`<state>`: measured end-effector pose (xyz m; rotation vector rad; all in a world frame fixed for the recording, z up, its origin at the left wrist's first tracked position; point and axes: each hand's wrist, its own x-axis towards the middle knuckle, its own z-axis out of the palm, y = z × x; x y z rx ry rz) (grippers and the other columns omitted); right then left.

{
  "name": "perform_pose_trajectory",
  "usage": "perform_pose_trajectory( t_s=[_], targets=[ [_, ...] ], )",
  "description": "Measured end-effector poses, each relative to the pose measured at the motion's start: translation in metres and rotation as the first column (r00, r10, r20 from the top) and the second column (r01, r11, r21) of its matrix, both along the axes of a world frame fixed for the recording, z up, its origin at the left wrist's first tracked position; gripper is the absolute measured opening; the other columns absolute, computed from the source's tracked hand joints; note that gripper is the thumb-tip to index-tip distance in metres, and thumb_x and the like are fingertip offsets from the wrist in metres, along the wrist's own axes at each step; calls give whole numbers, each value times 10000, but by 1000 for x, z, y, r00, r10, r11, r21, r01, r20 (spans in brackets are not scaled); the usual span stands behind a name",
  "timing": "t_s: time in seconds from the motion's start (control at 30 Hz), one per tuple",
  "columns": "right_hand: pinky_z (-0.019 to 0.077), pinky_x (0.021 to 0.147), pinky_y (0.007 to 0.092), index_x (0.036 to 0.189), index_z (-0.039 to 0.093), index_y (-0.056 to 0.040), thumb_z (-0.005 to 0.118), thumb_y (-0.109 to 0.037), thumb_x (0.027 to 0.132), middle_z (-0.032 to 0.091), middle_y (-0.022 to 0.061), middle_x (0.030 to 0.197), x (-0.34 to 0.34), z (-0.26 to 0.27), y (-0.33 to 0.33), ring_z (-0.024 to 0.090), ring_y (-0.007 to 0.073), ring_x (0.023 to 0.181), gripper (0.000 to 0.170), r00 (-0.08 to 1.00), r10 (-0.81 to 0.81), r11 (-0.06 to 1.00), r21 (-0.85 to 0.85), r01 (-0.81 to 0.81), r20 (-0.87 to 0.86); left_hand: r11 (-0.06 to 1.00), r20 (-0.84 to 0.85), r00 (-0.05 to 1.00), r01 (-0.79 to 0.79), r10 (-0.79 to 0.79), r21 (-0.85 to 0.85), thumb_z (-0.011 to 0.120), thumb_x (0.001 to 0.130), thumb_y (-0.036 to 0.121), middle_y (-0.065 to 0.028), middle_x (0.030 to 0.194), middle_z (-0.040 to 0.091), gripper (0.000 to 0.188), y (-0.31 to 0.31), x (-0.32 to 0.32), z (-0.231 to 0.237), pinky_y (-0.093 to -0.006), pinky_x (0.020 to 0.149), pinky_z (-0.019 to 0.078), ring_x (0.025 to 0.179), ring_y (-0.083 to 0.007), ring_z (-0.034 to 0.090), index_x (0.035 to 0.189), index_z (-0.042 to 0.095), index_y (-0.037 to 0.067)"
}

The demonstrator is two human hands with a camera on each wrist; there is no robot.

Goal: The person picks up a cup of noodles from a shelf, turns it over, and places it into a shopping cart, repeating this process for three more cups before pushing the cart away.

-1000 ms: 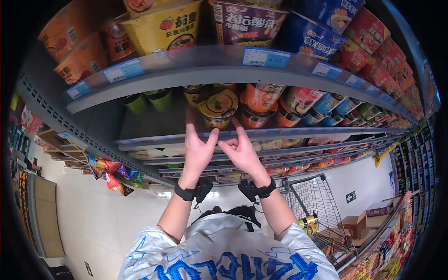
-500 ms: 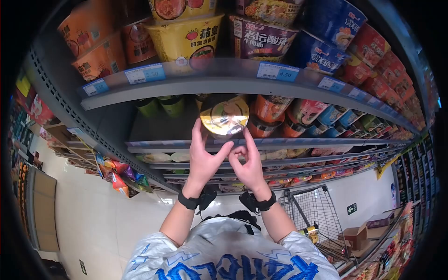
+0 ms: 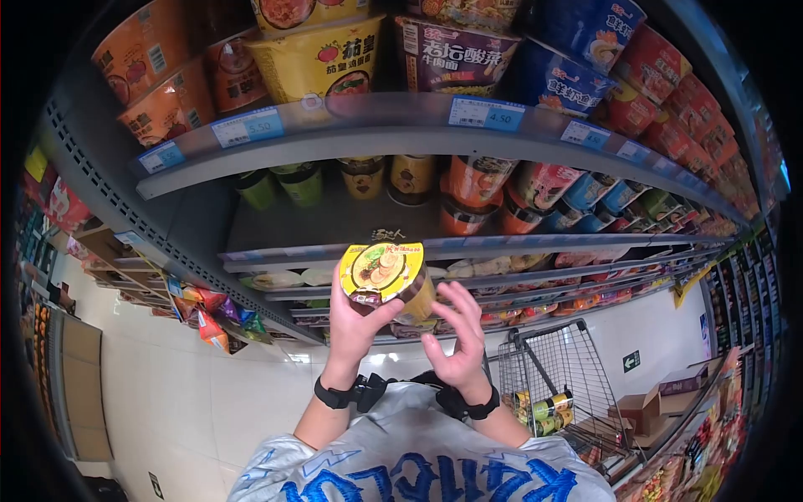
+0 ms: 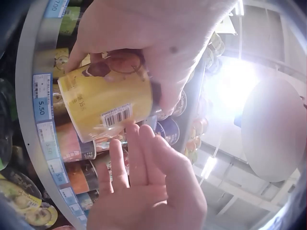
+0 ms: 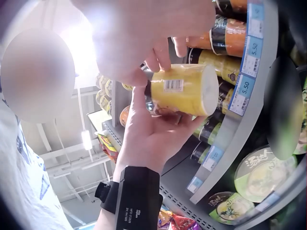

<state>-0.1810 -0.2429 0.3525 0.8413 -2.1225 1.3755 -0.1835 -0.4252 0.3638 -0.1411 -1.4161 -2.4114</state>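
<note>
A yellow instant noodle cup (image 3: pixel 383 272) with a printed lid is off the shelf, in front of its edge. My left hand (image 3: pixel 353 325) grips it around the side, thumb toward me. In the left wrist view the cup (image 4: pixel 108 98) lies tilted, its barcode showing, with the left hand (image 4: pixel 134 28) wrapped over it. My right hand (image 3: pixel 458 339) is beside the cup's right side, fingers loosely spread and holding nothing. Two more yellow cups (image 3: pixel 411 179) stand farther back on the shelf, with green cups (image 3: pixel 301 186) left of them and orange cups (image 3: pixel 468 213) to the right.
Overhead, a shelf edge (image 3: pixel 335 155) with price tags juts out under large noodle tubs (image 3: pixel 322 63). A shopping cart (image 3: pixel 577 368) at the right carries several cups. Snack bags (image 3: pixel 213 322) hang at the left, and opened cardboard boxes (image 3: pixel 640 410) stand beyond the cart.
The yellow cup has come off the shelf toward the body in the left hand, its lid tipping into view. The right hand, earlier at the cup's side, has drawn back and spread.
</note>
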Motion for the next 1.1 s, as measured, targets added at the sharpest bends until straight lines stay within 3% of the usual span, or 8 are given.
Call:
perform_pose_trajectory(
  t_s=[0.07,0.17,0.23,0.33,0.43,0.73,0.87,1.1],
  targets=[
    [343,1080,428,1293,558,-25,724,-182,791,514,181,1387,-5,-5,4,463,339,1310,551,989,-58,990,-119,75,134,997,32,999,36,-38,67,840,717,50,-123,1311,525,850,3,5,0,-343,1048,430,1215,-203,541,1400,337,15],
    [345,1086,388,1374,464,4,666,-240,884,484,160,1417,-13,-33,16,431,269,1340,584,847,259,908,-416,-50,464,983,25,994,101,-106,151,871,691,115,-116,1336,509,896,9,8,-2,-355,1083,394,1252,-208,506,1402,336,15],
    [341,1092,415,1446,343,10,601,-371,954,479,150,1411,-12,-44,22,462,266,1309,673,546,601,745,-657,-117,584,970,21,989,138,-145,199,872,688,112,-118,1344,502,910,14,10,-1,-356,1086,392,1259,-210,500,1409,326,14],
    [343,1101,362,1455,319,25,578,-314,974,435,126,1455,-4,-52,26,432,225,1338,643,255,854,472,-882,-12,454,950,10,981,185,-194,250,894,664,128,-120,1365,483,993,14,10,-6,-356,1094,385,1276,-214,487,1440,286,14],
    [341,1107,361,1468,291,16,602,-304,960,448,120,1440,0,-46,26,445,212,1323,676,232,881,432,-901,-45,411,944,12,970,234,-243,233,920,635,161,-118,1380,473,1065,10,12,-10,-353,1103,375,1289,-216,478,1461,263,22],
    [323,1115,379,1474,246,13,723,-377,849,418,137,1446,17,-35,21,416,228,1340,878,446,764,574,-808,-136,467,936,-20,953,302,-303,183,936,608,359,-100,1425,446,1162,6,17,-16,-345,1135,324,1335,-211,435,1478,246,17],
    [374,1069,352,1410,301,-11,767,-139,819,472,123,1359,18,-23,13,484,211,1260,764,597,708,521,-850,-80,377,968,136,965,207,-226,141,683,916,371,-95,1396,461,755,11,22,-8,-355,1015,446,1261,-183,481,1478,278,70],
    [399,1049,347,1392,281,-46,879,-39,664,442,108,1302,30,-21,1,472,213,1252,943,835,287,854,-521,-1,470,948,102,969,193,-225,255,643,929,408,-88,1372,477,722,15,18,-28,-345,937,511,1224,-184,513,1467,302,67]
  ],
)
